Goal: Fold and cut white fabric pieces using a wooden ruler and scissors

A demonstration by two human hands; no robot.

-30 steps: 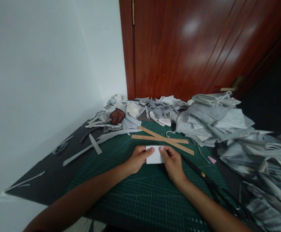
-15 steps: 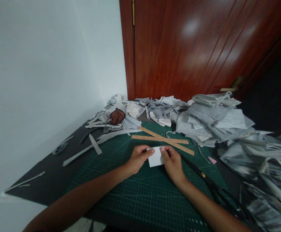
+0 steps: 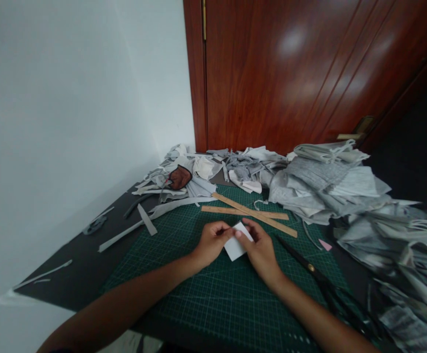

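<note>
Between my two hands is a small white rectangular piece (image 3: 235, 248), tilted with one corner pointing down; whether it is paper or cloth I cannot make out. My left hand (image 3: 214, 241) pinches its left edge with thumb and fingers. On the other side, my right hand (image 3: 259, 246) grips it with the thumb pressed on its face. Both hands are over a green cutting mat (image 3: 213, 299) with a printed grid. Just beyond them, two wooden rulers (image 3: 231, 211) lie crossed. Large black scissors (image 3: 311, 267) rest on the mat beside my right forearm.
Grey and white fabric scraps (image 3: 242, 169) heap along the back, with a brown mesh piece (image 3: 180, 177) among them. A tall stack of folded grey cloth (image 3: 327, 181) stands right. Light strips (image 3: 121, 236) lie left. A pink triangle (image 3: 325, 244) sits near the mat's right edge.
The white piece has turned from nearly level to a slanted angle. My right thumb has shifted left across its face, and the two hands' fingertips are closer together.
</note>
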